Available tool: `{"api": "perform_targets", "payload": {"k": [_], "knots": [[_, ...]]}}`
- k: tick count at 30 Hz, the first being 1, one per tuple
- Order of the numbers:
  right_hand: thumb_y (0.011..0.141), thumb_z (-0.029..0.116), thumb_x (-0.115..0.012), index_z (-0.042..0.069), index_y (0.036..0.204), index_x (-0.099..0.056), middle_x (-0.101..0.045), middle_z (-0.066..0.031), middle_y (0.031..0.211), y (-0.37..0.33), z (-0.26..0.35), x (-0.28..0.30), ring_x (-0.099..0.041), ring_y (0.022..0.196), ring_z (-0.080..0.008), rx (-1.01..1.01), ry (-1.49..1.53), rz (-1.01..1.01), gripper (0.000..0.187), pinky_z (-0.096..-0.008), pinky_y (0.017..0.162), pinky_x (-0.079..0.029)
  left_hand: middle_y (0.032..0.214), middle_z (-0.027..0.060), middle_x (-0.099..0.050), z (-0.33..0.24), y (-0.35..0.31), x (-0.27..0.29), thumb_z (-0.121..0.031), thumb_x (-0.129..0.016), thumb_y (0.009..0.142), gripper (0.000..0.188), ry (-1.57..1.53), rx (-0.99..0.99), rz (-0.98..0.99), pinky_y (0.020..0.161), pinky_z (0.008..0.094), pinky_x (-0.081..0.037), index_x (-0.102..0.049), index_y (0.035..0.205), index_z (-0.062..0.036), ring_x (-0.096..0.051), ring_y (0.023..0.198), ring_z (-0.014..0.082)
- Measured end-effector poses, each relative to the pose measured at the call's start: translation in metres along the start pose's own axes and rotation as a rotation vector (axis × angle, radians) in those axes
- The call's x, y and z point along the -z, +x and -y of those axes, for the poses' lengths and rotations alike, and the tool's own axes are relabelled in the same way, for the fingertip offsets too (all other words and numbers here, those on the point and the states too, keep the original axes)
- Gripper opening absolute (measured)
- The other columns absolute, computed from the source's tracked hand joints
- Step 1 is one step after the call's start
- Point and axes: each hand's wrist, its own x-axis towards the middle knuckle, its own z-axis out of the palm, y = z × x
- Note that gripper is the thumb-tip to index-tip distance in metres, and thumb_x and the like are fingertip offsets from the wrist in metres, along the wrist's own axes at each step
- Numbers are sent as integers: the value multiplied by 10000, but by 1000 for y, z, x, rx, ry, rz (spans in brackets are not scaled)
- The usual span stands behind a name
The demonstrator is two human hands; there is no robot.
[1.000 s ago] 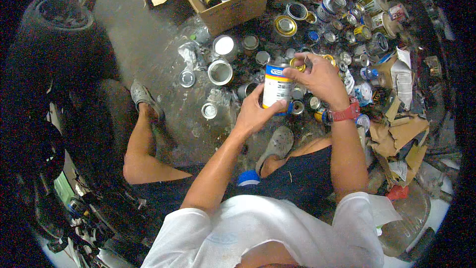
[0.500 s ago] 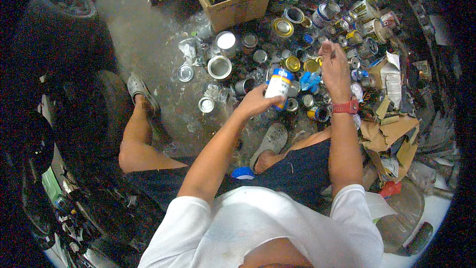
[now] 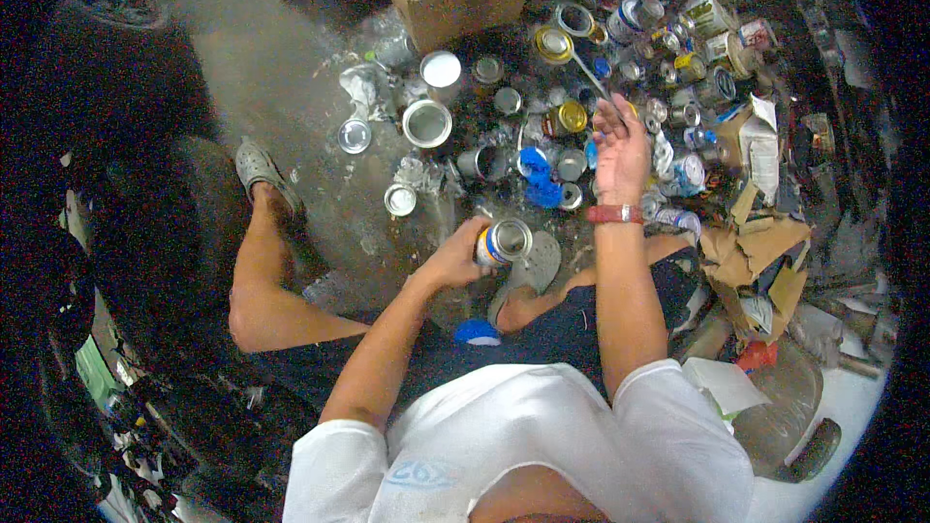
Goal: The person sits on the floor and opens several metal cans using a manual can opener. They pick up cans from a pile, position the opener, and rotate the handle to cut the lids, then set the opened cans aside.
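My left hand (image 3: 459,254) is wrapped round a small can (image 3: 492,246) with a white, blue and orange label, held low above the floor near my right shoe. The can's silvery round top faces up toward me; whether it has a lid on cannot be made out. Farther forward and right, my right hand (image 3: 621,157) has its palm turned up. Its fingers close on a thin grey stick-like tool (image 3: 593,74), which slants up and left toward a gold-rimmed can (image 3: 553,45). Just left of that hand lies crumpled blue material (image 3: 540,177) among cans.
Many cans and tins crowd the floor ahead and right. A cardboard box (image 3: 465,17) holding cans stands at the far middle. Nearer left are an open tin (image 3: 427,124), a round lid (image 3: 355,136) and white crumpled plastic (image 3: 360,89). Torn cardboard (image 3: 751,257) lies right; a blue cap (image 3: 478,332) is by my lap.
My left hand has drawn the can back toward me and turned its top into view. My right hand has come nearer and left, rolled palm up, and the thin tool now shows.
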Motion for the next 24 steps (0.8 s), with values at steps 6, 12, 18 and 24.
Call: {"api": "perform_targets", "payload": {"k": [6, 12, 18, 24], "knots": [[1093, 292, -631, 11, 1408, -664, -787, -127, 1191, -14, 45, -4, -727, 913, -164, 3, -241, 71, 423, -291, 762, -556, 1370, 156, -654, 61, 36, -55, -49, -733, 844, 633, 473, 41, 49, 1128, 529, -482, -597, 1452, -162, -574, 1321, 444], [1130, 273, -564, -6, 1405, -648, -783, -138, 1137, -7, 121, -28, -731, 873, -164, 183, -317, 198, 401, -308, 702, -574, 1513, 198, -598, 131, 34, -77, 20, -532, 939, 653, 391, 110, 47, 1107, 500, -523, -527, 1563, -171, -634, 1280, 448], [1127, 282, -563, -20, 1413, -639, -779, -141, 1136, 8, 122, -8, -704, 858, -150, 113, -107, 111, 422, -291, 765, -545, 1446, 200, -650, 89, 27, -43, -38, -668, 908, 635, 509, 200, 118, 1072, 504, -541, -569, 1525, -151, -648, 1275, 425], [1138, 329, -520, -60, 1433, -606, -776, -155, 1104, 4, 141, -22, -684, 919, -175, 160, 14, 239, 496, -284, 777, -526, 1215, 172, -707, -52, 189, 50, -322, -722, 947, 430, 615, -409, -212, 986, 511, -500, -702, 1309, -91, -634, 1122, 406]]}}
